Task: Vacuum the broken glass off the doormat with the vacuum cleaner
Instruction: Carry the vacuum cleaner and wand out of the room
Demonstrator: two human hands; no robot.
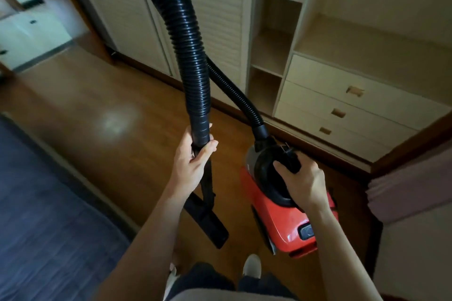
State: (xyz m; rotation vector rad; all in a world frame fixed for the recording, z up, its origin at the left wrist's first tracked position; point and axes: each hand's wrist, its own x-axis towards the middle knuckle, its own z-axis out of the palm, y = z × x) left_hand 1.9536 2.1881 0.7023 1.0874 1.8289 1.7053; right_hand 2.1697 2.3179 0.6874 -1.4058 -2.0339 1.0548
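The left hand (193, 161), in the middle of the frame, has its fingers and thumb curled tight round the stiff black end of the hose (193, 61). From that grip the ribbed hose climbs out of the top of the frame, and a second length of it comes back down to the right, plugging into the front of the vacuum (276, 217).

Below the left hand a flat black nozzle (208, 220) slants down toward the lower middle, over the floor (97, 85); whether its tip touches the wood cannot be told.

The vacuum is a red canister at lower right of centre. The right hand (303, 183) grips its black handle (288, 156) from above, fingers wrapped round it — whether the canister is lifted or resting on the floor is unclear.

At the bottom edge, a pale shoe (253, 265) shows under dark trouser legs.

Across the upper right stands a pale cabinet with open shelves (274, 32) and three drawers (342, 100); slatted doors (127, 7) fill the upper left of centre.

A dark grey-blue surface (44, 215) fills the lower left, blurred; whether it is the doormat cannot be told.
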